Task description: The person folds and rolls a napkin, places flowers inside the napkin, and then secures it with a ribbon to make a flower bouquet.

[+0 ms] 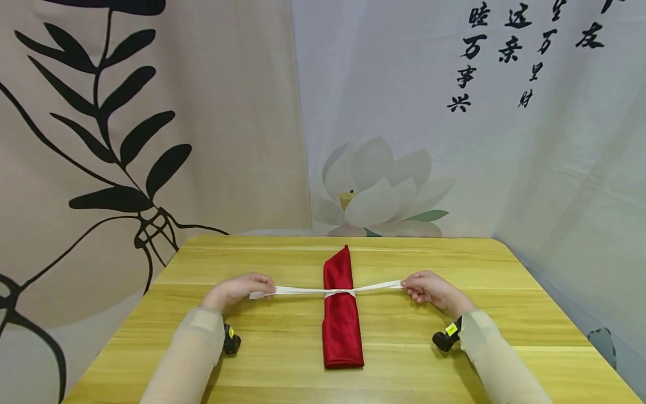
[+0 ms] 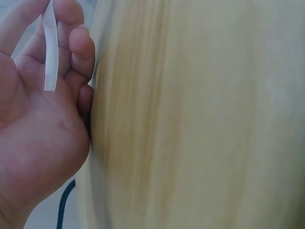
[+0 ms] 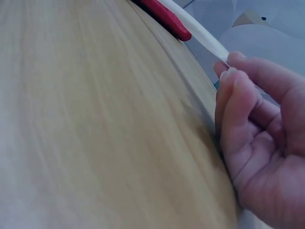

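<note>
A folded red satin cloth (image 1: 343,336) lies lengthwise on the table, its far end coming to a slanted point. Round its middle goes a white ribbon (image 1: 303,290), crossed over on top, with both ends stretched out sideways. My left hand (image 1: 241,290) pinches the left end; in the left wrist view a short tail of the ribbon (image 2: 51,52) hangs over the palm. On the other side my right hand (image 1: 431,290) pinches the right end between thumb and fingertips. The right wrist view shows the ribbon (image 3: 202,33) running taut towards the red cloth (image 3: 167,19).
The wooden table (image 1: 404,359) reaches under both forearms. Behind it hangs a curtain (image 1: 242,112) printed with dark leaves, a lotus and black characters. Each wrist wears a small black camera, such as the left camera (image 1: 232,342).
</note>
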### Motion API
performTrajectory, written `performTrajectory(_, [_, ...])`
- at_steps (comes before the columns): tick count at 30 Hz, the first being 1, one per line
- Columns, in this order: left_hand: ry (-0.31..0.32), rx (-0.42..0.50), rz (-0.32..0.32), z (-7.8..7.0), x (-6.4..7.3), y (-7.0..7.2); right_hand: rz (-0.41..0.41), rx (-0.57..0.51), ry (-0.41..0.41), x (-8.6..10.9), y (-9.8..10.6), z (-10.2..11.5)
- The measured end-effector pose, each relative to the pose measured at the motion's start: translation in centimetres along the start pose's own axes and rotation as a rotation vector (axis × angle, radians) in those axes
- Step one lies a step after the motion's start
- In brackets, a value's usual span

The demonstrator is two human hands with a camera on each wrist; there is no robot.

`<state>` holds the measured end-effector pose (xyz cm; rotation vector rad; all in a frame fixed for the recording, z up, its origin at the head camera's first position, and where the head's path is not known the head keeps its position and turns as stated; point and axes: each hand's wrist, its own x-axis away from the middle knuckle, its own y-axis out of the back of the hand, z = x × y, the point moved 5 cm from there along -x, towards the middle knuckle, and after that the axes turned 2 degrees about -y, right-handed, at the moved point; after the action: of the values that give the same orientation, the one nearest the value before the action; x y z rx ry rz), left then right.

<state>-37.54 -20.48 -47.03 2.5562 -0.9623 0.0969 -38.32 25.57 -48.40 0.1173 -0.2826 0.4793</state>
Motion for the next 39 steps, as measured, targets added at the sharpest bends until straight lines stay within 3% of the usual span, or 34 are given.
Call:
performTrajectory(18, [0.000,0.030,-0.010,0.34,0.05,0.50,-0.042,0.008,0.031,-0.13,0.24,-0.04])
performTrajectory(39, [-0.042,0.048,-0.029,0.14,0.15,0.67,-0.026,-0.032,0.068,0.28,0.72,-0.06])
